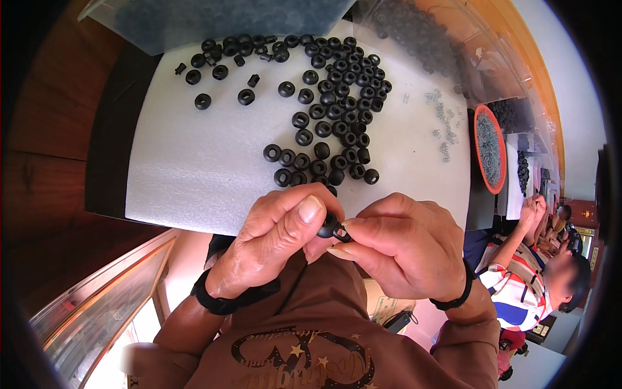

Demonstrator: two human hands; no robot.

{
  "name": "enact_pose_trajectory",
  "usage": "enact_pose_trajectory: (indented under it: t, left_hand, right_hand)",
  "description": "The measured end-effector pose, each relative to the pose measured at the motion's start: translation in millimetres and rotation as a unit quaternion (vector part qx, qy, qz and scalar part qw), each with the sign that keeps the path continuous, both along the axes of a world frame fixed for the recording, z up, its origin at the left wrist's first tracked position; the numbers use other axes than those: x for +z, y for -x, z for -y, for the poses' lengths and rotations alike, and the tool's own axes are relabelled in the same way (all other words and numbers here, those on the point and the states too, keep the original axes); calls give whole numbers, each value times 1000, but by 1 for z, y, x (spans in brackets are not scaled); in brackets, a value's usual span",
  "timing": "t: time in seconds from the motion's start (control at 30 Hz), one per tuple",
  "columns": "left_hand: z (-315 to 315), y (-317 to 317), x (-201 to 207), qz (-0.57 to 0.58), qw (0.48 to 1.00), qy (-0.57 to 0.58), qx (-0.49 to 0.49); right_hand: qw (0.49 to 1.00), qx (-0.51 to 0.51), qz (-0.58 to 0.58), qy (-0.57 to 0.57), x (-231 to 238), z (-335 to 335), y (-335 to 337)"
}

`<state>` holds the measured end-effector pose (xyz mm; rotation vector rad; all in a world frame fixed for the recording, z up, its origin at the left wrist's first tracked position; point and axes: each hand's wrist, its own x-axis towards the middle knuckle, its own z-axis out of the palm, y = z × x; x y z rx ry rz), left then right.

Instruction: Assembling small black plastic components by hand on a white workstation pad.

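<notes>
Near the front edge of the white foam sheet point(188, 175), my left hand point(275, 230) pinches a round black cord-lock body point(328, 225) between thumb and fingers. My right hand point(408, 243) is closed on a small black plunger with a hole point(341, 233), held right against the round body. How far one sits inside the other is hidden by my fingers. Just beyond my hands lie many loose round black cord-lock bodies point(322, 150). A few narrow black plungers point(253, 80) lie among them at the far left.
Small silvery springs point(445, 123) lie scattered on the right; more fill an orange bowl point(479, 172). A translucent bin point(214, 32) and a clear bin of black parts point(479, 39) stand at the back. A co-worker point(518, 285) sits at the right, hands raised over the table.
</notes>
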<state>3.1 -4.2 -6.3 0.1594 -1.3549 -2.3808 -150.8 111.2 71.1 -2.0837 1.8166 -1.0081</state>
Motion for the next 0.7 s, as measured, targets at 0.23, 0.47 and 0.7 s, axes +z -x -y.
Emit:
enact_pose_trajectory:
  t: [0.23, 0.47, 0.7]
  left_hand:
    - [3, -1, 1, 22, 1000, 17, -6]
    - [11, -9, 11, 83, 995, -9, -62]
    - [6, -5, 22, 161, 985, -43, -45]
  right_hand:
    - [1000, -18, 14, 5, -6, -1, -8]
    - [874, -29, 398, -276, 7, 13, 4]
    - [923, 67, 277, -258, -2, 23, 15]
